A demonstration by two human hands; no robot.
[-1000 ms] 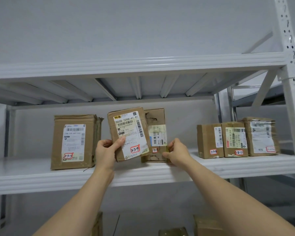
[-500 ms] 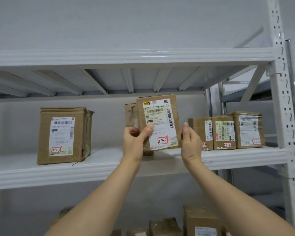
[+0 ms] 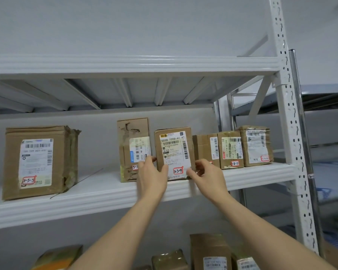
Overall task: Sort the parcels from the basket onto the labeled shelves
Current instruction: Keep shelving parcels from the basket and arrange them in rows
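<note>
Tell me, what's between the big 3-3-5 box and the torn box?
Nothing. In the head view, only bare white shelf lies between the 3-3-5 box and the torn box.

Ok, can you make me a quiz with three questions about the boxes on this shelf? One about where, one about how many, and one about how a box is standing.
1. Where is the brown cardboard parcel marked 3-3-9?
A. On the floor
B. On the white metal middle shelf, between the tall torn cardboard box and the small plain cardboard box
C. On the top shelf

2. How many parcels stand on that middle shelf?
A. Two
B. Six
C. Ten

3. How is the 3-3-9 parcel standing?
A. Lying flat, label down
B. Upside down
C. Upright, label facing out, with the left hand and right hand holding its lower sides

Answers:
1 B: its bottom sits on the shelf between those two boxes.
2 B: six boxes line up there.
3 C: the label reads the right way up, with a hand at each side.
</note>
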